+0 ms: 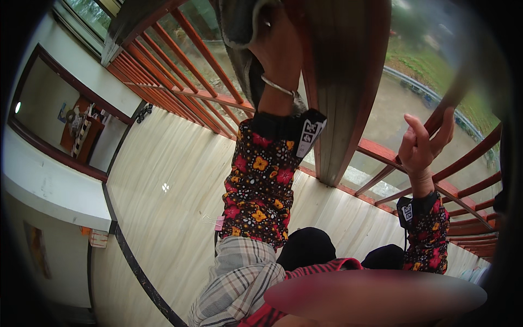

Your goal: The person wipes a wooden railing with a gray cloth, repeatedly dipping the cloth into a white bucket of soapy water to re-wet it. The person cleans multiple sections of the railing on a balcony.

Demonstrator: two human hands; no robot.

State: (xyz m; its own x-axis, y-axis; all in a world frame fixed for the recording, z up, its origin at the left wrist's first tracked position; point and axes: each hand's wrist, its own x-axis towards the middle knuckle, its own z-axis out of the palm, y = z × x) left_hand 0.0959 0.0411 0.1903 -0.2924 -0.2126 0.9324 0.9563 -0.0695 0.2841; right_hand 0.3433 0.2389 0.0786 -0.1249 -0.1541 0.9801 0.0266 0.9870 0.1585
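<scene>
My left hand [282,49] is raised at the top of the view, holding a dark grey cloth [241,24] with a pale edge beside a broad wooden post [337,135]. Part of the cloth hangs down past the wrist, and my fingers are mostly hidden by it. On the right, my right hand [423,141] grips a reddish-brown wooden bar [445,104] of the railing, with fingers bent around it. Floral sleeves [259,175] cover both forearms, and a white bracelet [278,86] circles the left wrist.
Reddish wooden railings [196,57] run along both sides of the post, with grass and pavement beyond. Below lies a pale streaked floor [163,163] with a dark border strip [139,265]. A doorway at left shows a wooden cabinet [88,135]. A small dark toy [144,113] sits near the wall.
</scene>
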